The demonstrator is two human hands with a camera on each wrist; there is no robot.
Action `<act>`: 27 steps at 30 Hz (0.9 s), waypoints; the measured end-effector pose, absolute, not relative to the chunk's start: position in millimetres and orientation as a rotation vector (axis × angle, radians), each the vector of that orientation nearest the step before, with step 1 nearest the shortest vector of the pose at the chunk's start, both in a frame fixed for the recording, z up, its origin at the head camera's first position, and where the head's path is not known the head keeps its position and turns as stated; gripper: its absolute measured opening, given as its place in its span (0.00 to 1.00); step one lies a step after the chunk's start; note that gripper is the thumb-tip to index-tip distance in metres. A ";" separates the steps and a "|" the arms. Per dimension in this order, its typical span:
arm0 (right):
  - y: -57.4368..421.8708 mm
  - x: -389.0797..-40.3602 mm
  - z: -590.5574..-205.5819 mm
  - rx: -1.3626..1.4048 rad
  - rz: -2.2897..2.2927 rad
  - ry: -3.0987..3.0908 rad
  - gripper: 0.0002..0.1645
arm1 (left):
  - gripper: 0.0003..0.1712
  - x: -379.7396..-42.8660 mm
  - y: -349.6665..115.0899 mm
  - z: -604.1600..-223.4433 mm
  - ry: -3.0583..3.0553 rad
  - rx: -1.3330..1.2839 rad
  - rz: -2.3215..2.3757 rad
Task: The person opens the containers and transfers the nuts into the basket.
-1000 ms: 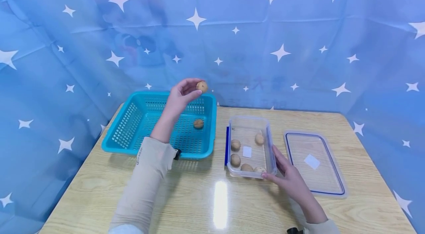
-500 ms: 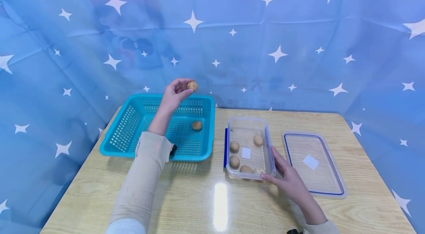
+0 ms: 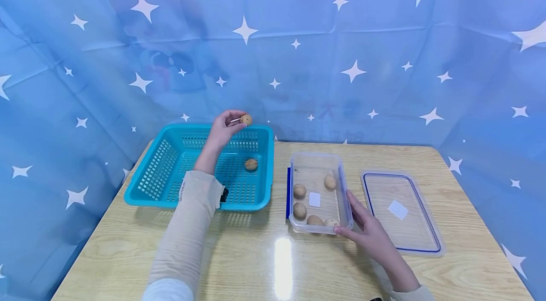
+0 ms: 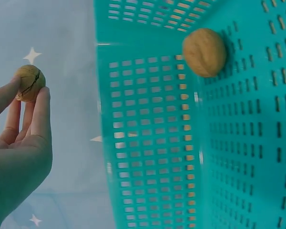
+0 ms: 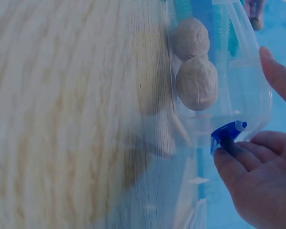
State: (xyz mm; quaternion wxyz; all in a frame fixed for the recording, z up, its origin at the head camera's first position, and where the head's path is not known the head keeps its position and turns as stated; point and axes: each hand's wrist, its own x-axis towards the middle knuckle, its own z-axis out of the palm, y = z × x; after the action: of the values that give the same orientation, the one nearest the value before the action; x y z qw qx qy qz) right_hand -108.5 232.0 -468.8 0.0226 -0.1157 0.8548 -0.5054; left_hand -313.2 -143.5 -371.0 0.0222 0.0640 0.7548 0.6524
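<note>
My left hand [image 3: 223, 128] pinches a walnut [image 3: 246, 120] between thumb and fingertips, above the back rim of the turquoise basket [image 3: 271, 168]. In the left wrist view a dark crack line runs across this walnut [image 4: 30, 83]. One more walnut [image 3: 251, 164] lies on the basket floor, towards its right side. At the right, my right hand [image 3: 373, 232] grips the near right corner of a clear plastic container [image 3: 317, 158], thumb at the front rim and fingers along the side. Several walnuts [image 3: 300, 211] lie inside it. The right wrist view shows fingers at a blue clip [image 5: 227, 132].
A clear lid [image 3: 403, 230] with a blue seal lies flat to the right of the container. A blue flap [image 3: 289, 192] hangs along the container's left side. The wooden table [image 3: 239, 263] ends at a blue star-patterned curtain [image 3: 298, 16] behind.
My left hand, with the walnut in it, has shifted a little to the left over the basket's back rim. The right hand stays at the container; the head view has tilted slightly.
</note>
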 end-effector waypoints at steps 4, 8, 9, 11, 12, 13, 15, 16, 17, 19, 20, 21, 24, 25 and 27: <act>231.5 -107.7 -468.4 -0.357 -1.562 2.651 0.60 | 0.21 -315.4 -144.6 -379.8 2.388 0.171 1.938; 231.8 -107.3 -466.8 -0.344 -1.565 2.650 0.59 | 0.20 -318.1 -143.2 -385.1 2.416 0.179 1.876; 231.9 -107.2 -466.3 -0.340 -1.565 2.648 0.59 | 0.20 -319.3 -142.6 -386.5 2.419 0.188 1.864; 232.2 -107.3 -465.7 -0.332 -1.559 2.646 0.60 | 0.20 -321.4 -141.7 -389.0 2.432 0.206 1.827; 232.2 -107.3 -465.6 -0.329 -1.555 2.645 0.60 | 0.19 -322.4 -141.4 -390.3 2.444 0.211 1.799; 232.3 -107.6 -465.5 -0.328 -1.550 2.645 0.60 | 0.19 -323.4 -141.5 -391.8 2.458 0.216 1.765; 232.1 -108.0 -465.6 -0.330 -1.549 2.647 0.60 | 0.19 -325.6 -142.3 -395.3 2.492 0.221 1.686; 232.0 -108.3 -465.7 -0.331 -1.548 2.649 0.60 | 0.19 -326.0 -143.0 -396.8 2.509 0.217 1.638; 231.9 -108.4 -465.8 -0.331 -1.547 2.648 0.60 | 0.19 -326.5 -143.6 -398.6 2.524 0.210 1.589; 231.7 -108.5 -466.2 -0.330 -1.545 2.647 0.60 | 0.19 -327.5 -144.7 -402.5 2.555 0.204 1.488; 231.6 -108.4 -466.4 -0.328 -1.544 2.647 0.60 | 0.18 -327.8 -145.1 -404.2 2.562 0.202 1.449; 231.5 -108.3 -466.5 -0.327 -1.542 2.646 0.60 | 0.18 -327.7 -145.4 -405.7 2.566 0.201 1.419; 231.2 -108.1 -467.0 -0.327 -1.542 2.648 0.60 | 0.18 -328.0 -145.7 -410.0 2.578 0.222 1.349; 231.0 -108.2 -467.1 -0.331 -1.544 2.649 0.59 | 0.18 -327.8 -145.8 -410.8 2.582 0.229 1.333; 230.5 -108.4 -467.5 -0.334 -1.547 2.648 0.60 | 0.17 -327.5 -146.3 -413.2 2.599 0.237 1.293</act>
State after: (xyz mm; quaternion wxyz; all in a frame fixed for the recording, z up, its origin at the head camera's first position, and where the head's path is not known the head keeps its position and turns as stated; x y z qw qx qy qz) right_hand -108.4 230.5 -467.5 0.0282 -0.1082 0.8581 -0.5012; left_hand -327.5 -146.3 -413.2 0.1141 0.0809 0.8866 0.4409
